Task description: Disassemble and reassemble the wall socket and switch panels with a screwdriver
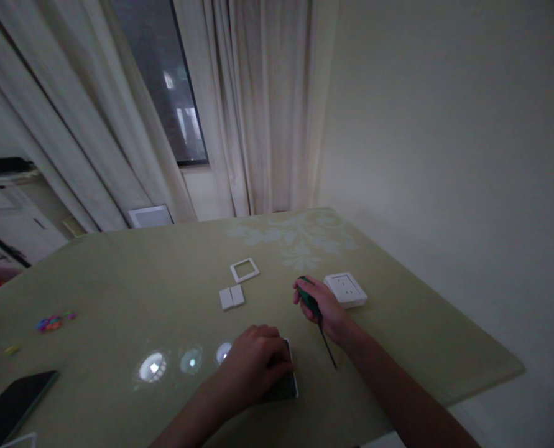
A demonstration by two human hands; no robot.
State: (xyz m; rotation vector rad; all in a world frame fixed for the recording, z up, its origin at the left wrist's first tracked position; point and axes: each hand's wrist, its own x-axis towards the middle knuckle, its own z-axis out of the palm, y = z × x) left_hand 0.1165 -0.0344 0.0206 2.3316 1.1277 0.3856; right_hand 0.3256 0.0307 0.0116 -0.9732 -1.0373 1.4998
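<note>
My right hand (pixel 323 305) is closed around the green and black handle of a screwdriver (pixel 310 302), whose thin shaft slants down toward the tabletop. My left hand (pixel 260 358) lies over a dark, square piece with a white edge (pixel 283 389), fingers curled on it and hiding much of it. Just behind my right hand sits a white wall socket (pixel 346 289) in a thick square housing. Farther forward on the table are a white square frame (pixel 245 270) and two small white switch caps (pixel 232 297) lying side by side.
The pale green table (pixel 165 274) meets a wall on the right. A dark phone (pixel 15 404) lies at the near left, with a cluster of small colourful items (pixel 49 323) beyond it. Curtains (pixel 267 112) hang behind the table, and a white cabinet (pixel 15 218) stands far left.
</note>
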